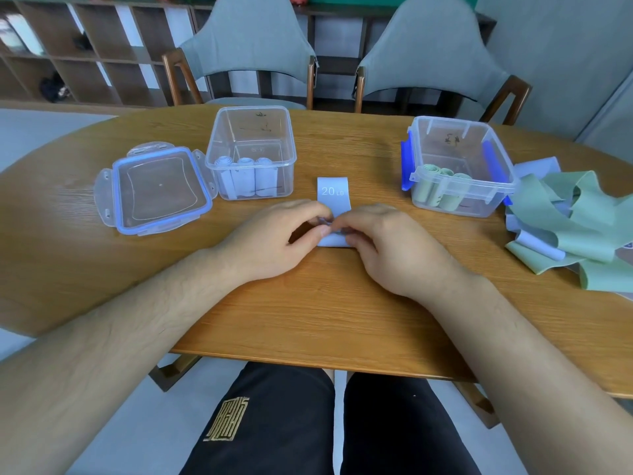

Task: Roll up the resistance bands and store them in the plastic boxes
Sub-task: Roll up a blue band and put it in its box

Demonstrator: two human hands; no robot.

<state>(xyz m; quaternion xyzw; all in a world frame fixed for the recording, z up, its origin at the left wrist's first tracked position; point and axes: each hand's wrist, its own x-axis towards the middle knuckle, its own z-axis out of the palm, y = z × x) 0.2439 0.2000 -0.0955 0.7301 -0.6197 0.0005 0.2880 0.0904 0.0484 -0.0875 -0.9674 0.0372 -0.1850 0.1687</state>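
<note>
A light blue resistance band marked "20 LB" lies flat on the wooden table, its near end partly rolled. My left hand and my right hand both pinch that rolled end from either side. The clear plastic box on the left holds three rolled blue bands. On the right, the clear box with blue latches holds rolled green bands.
A clear lid with a blue seal lies left of the left box. A loose heap of green and blue bands sits at the right table edge. Two grey chairs stand behind the table.
</note>
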